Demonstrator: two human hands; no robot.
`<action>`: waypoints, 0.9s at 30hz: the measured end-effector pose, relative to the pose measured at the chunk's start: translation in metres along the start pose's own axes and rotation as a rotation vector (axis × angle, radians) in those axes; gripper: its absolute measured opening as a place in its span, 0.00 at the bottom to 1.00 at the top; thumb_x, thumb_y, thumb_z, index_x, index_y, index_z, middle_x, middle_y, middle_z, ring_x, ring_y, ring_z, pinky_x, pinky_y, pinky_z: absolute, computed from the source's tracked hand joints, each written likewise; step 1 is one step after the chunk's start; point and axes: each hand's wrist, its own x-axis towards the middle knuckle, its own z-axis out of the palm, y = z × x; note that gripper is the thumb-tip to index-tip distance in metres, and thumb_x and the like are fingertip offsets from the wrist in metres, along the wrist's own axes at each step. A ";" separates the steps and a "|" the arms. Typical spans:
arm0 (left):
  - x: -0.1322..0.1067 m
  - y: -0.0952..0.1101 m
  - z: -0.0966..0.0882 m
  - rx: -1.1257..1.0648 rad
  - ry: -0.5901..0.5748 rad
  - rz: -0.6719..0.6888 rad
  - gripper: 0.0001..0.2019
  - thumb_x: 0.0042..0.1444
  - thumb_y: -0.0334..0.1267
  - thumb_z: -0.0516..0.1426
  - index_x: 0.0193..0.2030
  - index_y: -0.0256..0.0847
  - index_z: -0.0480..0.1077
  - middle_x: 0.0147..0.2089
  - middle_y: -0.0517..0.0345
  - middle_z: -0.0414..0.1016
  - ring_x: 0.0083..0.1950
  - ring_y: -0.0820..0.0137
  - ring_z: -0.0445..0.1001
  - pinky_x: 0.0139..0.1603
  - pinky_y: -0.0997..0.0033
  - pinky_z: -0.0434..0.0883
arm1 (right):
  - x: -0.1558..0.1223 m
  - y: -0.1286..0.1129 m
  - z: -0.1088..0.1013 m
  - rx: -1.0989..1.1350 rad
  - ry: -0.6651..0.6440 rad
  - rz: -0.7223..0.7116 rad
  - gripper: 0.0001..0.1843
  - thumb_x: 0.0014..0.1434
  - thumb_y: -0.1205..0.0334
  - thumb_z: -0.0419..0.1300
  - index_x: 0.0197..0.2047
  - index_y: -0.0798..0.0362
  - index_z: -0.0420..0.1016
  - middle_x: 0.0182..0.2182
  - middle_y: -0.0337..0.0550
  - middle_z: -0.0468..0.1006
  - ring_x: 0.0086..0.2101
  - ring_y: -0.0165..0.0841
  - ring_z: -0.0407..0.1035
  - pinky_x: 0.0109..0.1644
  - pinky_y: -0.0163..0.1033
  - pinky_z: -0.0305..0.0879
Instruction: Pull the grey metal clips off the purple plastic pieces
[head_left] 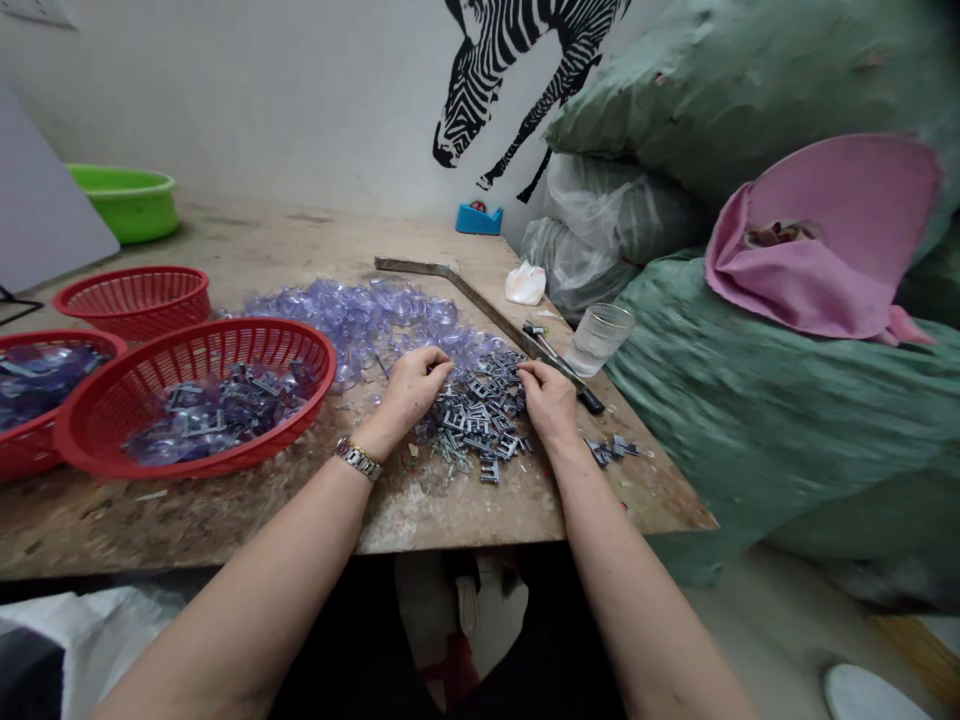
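Observation:
Both hands hover at a heap of small grey plastic clip-like parts [480, 415] on the worktable. My left hand [414, 385], with a metal watch at its wrist, is at the heap's left side, thumb and forefinger pinched together. On the right edge of the heap, my right hand [550, 400] has its fingertips closed in a pinch as well. Whatever either hand holds is too small or hidden to make out. Behind the left hand spreads a pile of clear purplish plastic pieces [352, 315]. Thin silvery pins [454, 450] lie at the heap's near side.
A red basket [326, 365] holds clear pieces with grey parts; two more red baskets stand left. A bent metal bar [487, 305], a glass [598, 340] and a blue tape dispenser [478, 218] lie beyond. Green sacks [750, 420] crowd the table's right edge.

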 end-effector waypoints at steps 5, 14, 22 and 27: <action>0.000 0.003 -0.002 -0.022 0.000 -0.050 0.07 0.51 0.39 0.53 0.28 0.40 0.67 0.23 0.62 0.68 0.26 0.71 0.68 0.29 0.73 0.65 | 0.000 0.006 -0.002 0.126 0.045 0.004 0.12 0.55 0.59 0.55 0.34 0.52 0.80 0.37 0.47 0.83 0.41 0.41 0.75 0.50 0.46 0.68; -0.002 0.010 -0.005 -0.115 0.016 -0.125 0.07 0.50 0.39 0.54 0.27 0.39 0.67 0.21 0.63 0.66 0.23 0.74 0.67 0.26 0.75 0.65 | -0.002 0.003 -0.001 0.211 0.040 0.020 0.13 0.52 0.57 0.55 0.33 0.52 0.79 0.35 0.47 0.83 0.39 0.41 0.76 0.49 0.46 0.68; -0.002 0.007 -0.005 -0.082 0.015 -0.119 0.06 0.50 0.39 0.54 0.27 0.39 0.67 0.22 0.62 0.66 0.23 0.73 0.68 0.27 0.74 0.66 | 0.001 -0.003 -0.005 0.321 0.118 0.056 0.13 0.53 0.56 0.56 0.34 0.53 0.78 0.35 0.47 0.83 0.39 0.40 0.75 0.50 0.46 0.69; -0.002 0.003 -0.005 -0.029 0.014 -0.060 0.07 0.51 0.40 0.54 0.27 0.40 0.67 0.24 0.61 0.68 0.26 0.72 0.69 0.30 0.73 0.67 | -0.025 -0.024 -0.035 0.451 0.138 0.083 0.13 0.56 0.56 0.57 0.39 0.52 0.78 0.38 0.46 0.82 0.40 0.37 0.75 0.49 0.45 0.71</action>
